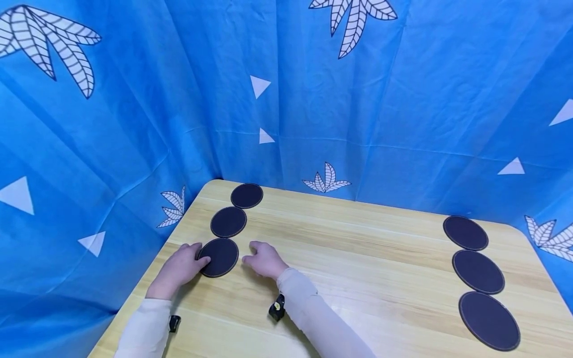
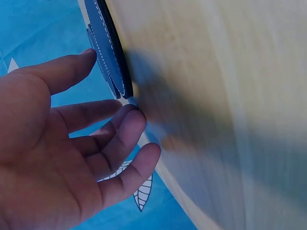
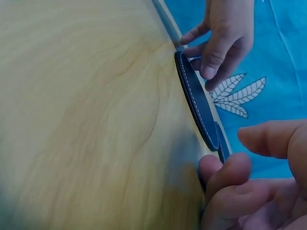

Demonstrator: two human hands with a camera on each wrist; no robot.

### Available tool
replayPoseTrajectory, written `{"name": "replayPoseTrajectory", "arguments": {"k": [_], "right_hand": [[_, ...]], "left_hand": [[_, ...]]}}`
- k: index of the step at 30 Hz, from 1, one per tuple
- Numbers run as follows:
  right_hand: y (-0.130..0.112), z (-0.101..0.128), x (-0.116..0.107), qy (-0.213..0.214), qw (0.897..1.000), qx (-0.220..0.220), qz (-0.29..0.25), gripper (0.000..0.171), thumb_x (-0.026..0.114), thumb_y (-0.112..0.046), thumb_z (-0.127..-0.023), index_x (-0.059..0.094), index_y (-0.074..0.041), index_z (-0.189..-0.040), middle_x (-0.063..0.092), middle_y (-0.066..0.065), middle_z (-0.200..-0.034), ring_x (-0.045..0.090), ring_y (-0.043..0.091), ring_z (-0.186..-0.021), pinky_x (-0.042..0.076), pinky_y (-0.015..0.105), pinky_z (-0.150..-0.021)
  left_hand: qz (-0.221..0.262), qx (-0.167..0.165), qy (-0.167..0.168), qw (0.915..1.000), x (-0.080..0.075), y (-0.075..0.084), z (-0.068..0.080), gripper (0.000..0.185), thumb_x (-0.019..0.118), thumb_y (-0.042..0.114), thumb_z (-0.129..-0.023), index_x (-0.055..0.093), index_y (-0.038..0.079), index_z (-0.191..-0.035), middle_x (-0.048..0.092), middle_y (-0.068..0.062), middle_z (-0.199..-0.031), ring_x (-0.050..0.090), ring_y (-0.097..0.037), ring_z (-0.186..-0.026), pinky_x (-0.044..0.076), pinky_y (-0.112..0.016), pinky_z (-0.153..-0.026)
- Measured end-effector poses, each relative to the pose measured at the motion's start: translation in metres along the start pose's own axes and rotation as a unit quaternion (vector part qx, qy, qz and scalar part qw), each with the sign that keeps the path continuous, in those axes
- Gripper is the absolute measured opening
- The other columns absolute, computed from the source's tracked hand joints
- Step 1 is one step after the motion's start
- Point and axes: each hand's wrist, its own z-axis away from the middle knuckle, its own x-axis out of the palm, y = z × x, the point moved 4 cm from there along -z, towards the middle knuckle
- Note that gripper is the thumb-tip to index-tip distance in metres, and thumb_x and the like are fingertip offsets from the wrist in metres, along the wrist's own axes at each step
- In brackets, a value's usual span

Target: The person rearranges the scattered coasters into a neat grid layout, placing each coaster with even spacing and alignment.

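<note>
Cream-sleeved forearms reach in from the near edge of the pale wooden table [image 1: 349, 238], each wearing a small black wrist camera, as we look down on a row of dark coasters being handled on the left side. Our left hand [image 1: 181, 266] lies with relaxed, nearly straight fingers, its thumb touching the left rim of the nearest round dark leather coaster with pale stitching [image 1: 218, 257]; the left wrist view shows the palm open beside the coaster's edge [image 2: 108, 52], gripping nothing. Our right hand [image 1: 264, 259] rests just beside the coaster's right rim, fingers loosely curled and holding nothing, apparently a little apart from it. The coaster lies flat on the table, nearest of a column of three: a second round dark coaster [image 1: 228, 222] sits just beyond it and a third round dark coaster [image 1: 246, 196] lies at the far left corner. Well apart, on the right side, three larger dark oval mats [image 1: 478, 272] lie in their own near-to-far line. A blue cloth backdrop printed with white leaves and triangles [image 1: 403, 99] hangs round the table. We judge the step in hand to be squaring up or taking hold of the nearest coaster; the next move would call for both hands closing in on opposite rims evenly, without nudging its neighbour.
</note>
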Motion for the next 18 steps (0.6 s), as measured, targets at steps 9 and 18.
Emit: {"name": "replayPoseTrajectory", "arguments": {"k": [9,18], "right_hand": [[-0.006,-0.009,0.015,-0.025,0.999,0.024,-0.013,0.066,0.063,-0.012,-0.097,0.033,0.004,-0.155,0.057,0.007,-0.052,0.042,0.013,-0.035,0.033,0.022,-0.032],[-0.011,-0.008,0.029,-0.031,0.999,0.027,0.001,0.064,0.063,-0.012,-0.096,0.038,-0.001,-0.154,0.058,0.007,-0.050,0.046,0.014,-0.036,0.035,0.023,-0.032]], "left_hand": [[0.015,-0.010,-0.020,0.9996,0.002,-0.003,-0.002,0.064,0.060,0.031,-0.100,0.047,-0.021,-0.135,0.053,-0.036,-0.119,0.053,-0.054,-0.116,0.043,-0.063,-0.098],[0.073,-0.022,-0.030,0.9967,0.001,-0.007,-0.004,0.061,0.058,0.032,-0.101,0.052,-0.020,-0.132,0.056,-0.038,-0.127,0.050,-0.054,-0.122,0.042,-0.063,-0.100]]}}
